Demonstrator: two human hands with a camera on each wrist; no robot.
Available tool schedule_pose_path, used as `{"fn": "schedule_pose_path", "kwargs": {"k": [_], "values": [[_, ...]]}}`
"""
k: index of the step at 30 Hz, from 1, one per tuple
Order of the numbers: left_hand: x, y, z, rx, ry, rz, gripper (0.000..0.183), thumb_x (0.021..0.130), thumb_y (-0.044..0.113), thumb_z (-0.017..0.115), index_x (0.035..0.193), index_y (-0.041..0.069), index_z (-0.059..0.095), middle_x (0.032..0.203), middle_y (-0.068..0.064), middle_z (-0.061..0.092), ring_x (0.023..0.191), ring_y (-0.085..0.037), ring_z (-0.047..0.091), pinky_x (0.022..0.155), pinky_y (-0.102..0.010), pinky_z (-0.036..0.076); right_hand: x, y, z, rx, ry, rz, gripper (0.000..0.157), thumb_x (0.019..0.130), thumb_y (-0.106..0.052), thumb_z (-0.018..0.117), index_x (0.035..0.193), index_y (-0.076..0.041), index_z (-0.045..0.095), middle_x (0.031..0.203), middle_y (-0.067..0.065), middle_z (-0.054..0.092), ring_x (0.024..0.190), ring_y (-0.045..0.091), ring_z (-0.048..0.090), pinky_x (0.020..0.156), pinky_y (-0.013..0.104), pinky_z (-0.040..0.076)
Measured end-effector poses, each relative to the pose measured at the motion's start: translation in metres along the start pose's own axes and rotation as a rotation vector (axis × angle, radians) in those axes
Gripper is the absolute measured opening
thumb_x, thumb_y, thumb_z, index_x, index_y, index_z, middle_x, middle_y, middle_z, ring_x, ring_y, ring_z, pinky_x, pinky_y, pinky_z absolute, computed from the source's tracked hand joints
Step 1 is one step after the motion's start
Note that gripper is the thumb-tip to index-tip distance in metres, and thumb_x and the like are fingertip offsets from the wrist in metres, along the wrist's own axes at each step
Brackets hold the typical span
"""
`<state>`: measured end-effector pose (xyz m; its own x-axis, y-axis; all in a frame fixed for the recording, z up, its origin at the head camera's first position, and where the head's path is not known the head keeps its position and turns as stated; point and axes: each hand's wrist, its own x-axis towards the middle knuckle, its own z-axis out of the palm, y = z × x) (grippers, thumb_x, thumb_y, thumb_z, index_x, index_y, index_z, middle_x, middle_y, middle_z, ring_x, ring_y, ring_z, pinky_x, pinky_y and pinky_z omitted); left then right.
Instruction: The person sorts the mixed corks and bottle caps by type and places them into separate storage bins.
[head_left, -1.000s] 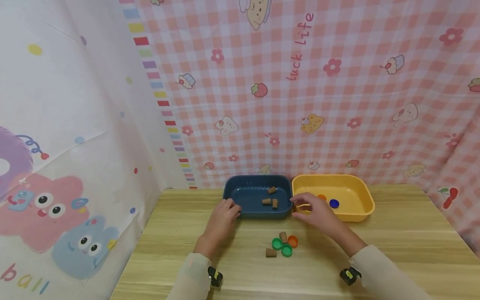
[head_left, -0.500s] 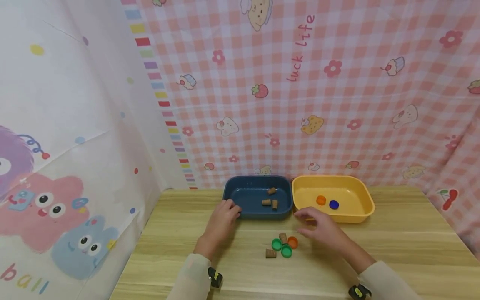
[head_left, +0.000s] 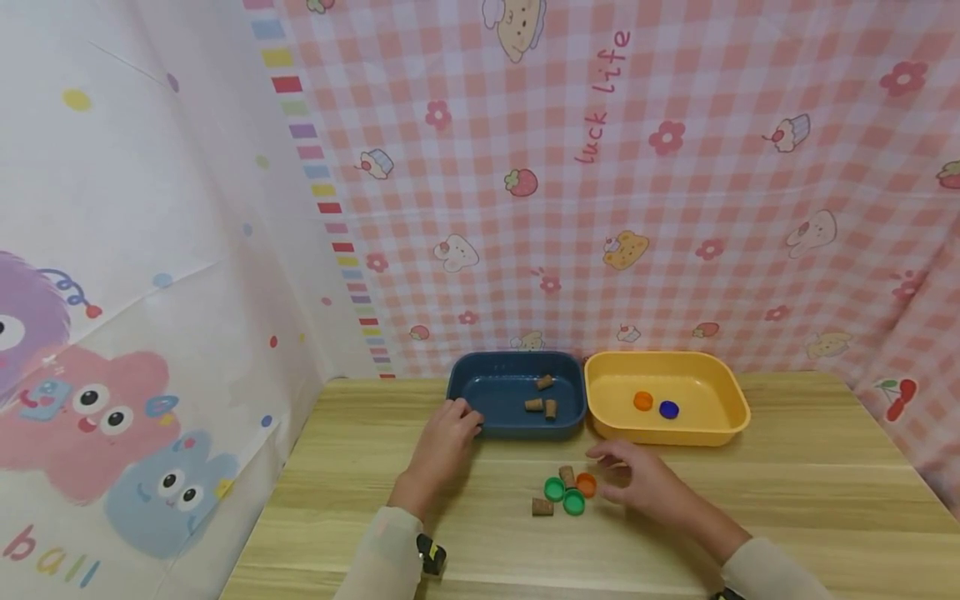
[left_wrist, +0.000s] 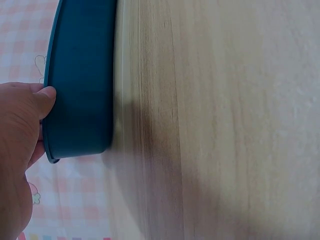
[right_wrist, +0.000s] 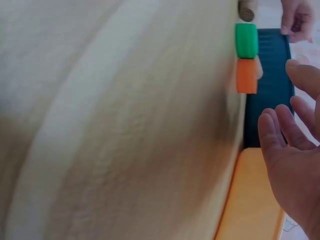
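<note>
My left hand [head_left: 444,437] grips the near left rim of the dark blue tray [head_left: 468,389], and its thumb [left_wrist: 47,98] lies on the outer side of that rim in the left wrist view. My right hand [head_left: 643,481] hovers just right of a small group of bottle caps and corks, its fingers spread and nothing between them. An orange cap [head_left: 586,485] lies nearest to it, beside two green caps, one [head_left: 554,489] at the left and one [head_left: 573,502] in front. One cork [head_left: 567,477] leans among the caps; another cork [head_left: 542,507] lies apart, nearer me.
Several corks [head_left: 551,408] lie in the blue tray. Touching its right side, the yellow tray [head_left: 716,400] holds an orange cap [head_left: 642,401] and a blue cap [head_left: 669,409]. Both trays stand at the back of the wooden table [head_left: 810,467], before a checked pink cloth [head_left: 480,275].
My right hand has moved from over the trays' adjoining corner toward me, down beside the loose caps. An orange cap in the yellow tray has come into full view. The left hand stays put.
</note>
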<state>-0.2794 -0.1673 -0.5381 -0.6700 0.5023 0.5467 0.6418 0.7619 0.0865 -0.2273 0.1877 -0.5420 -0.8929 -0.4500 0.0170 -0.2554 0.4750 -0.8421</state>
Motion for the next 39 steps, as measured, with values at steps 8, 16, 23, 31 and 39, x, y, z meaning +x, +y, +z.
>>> {"fn": "schedule_pose_path", "kwargs": {"k": [8, 16, 23, 31, 39], "values": [[0.001, 0.0, -0.001, -0.004, -0.015, -0.012, 0.005, 0.096, 0.008, 0.072, 0.099, 0.008, 0.076, 0.092, -0.006, 0.061, 0.084, -0.023, 0.055, 0.077, -0.036, 0.05, 0.004, 0.007, 0.004, -0.036, -0.051, -0.013, 0.05, 0.086, -0.02, 0.085, 0.129, -0.005, 0.065, 0.126, 0.012, 0.069, 0.114, 0.03, 0.067, 0.093, 0.039, 0.058], [0.001, 0.001, -0.002, -0.003, -0.018, -0.021, 0.006, 0.097, 0.009, 0.071, 0.1, 0.008, 0.076, 0.093, -0.005, 0.061, 0.084, -0.022, 0.054, 0.077, -0.035, 0.05, 0.008, 0.007, 0.009, -0.119, -0.067, -0.024, 0.051, 0.085, -0.022, 0.087, 0.129, -0.007, 0.066, 0.123, 0.003, 0.07, 0.108, 0.02, 0.066, 0.09, 0.027, 0.056], [0.0, 0.001, -0.001, 0.001, -0.009, -0.022, 0.005, 0.095, 0.008, 0.073, 0.099, 0.009, 0.076, 0.093, -0.004, 0.061, 0.084, -0.021, 0.054, 0.076, -0.034, 0.05, 0.01, 0.008, 0.014, -0.205, -0.061, -0.101, 0.046, 0.085, -0.021, 0.086, 0.126, -0.009, 0.068, 0.119, 0.001, 0.068, 0.105, 0.016, 0.065, 0.091, 0.03, 0.056], [0.0, 0.0, 0.0, 0.007, 0.009, 0.002, 0.005, 0.094, 0.007, 0.074, 0.098, 0.009, 0.076, 0.092, -0.005, 0.061, 0.082, -0.022, 0.055, 0.075, -0.034, 0.05, 0.012, 0.01, 0.018, -0.229, -0.057, -0.104, 0.041, 0.085, -0.016, 0.085, 0.122, -0.01, 0.069, 0.117, 0.0, 0.068, 0.103, 0.015, 0.065, 0.09, 0.031, 0.056], [0.0, 0.0, 0.0, 0.005, -0.003, -0.006, 0.006, 0.094, 0.008, 0.074, 0.099, 0.009, 0.076, 0.092, -0.005, 0.061, 0.084, -0.022, 0.055, 0.077, -0.035, 0.051, 0.012, 0.009, 0.02, -0.241, -0.046, -0.093, 0.03, 0.087, -0.015, 0.083, 0.114, -0.013, 0.07, 0.111, -0.004, 0.067, 0.097, 0.011, 0.06, 0.087, 0.029, 0.055]]}}
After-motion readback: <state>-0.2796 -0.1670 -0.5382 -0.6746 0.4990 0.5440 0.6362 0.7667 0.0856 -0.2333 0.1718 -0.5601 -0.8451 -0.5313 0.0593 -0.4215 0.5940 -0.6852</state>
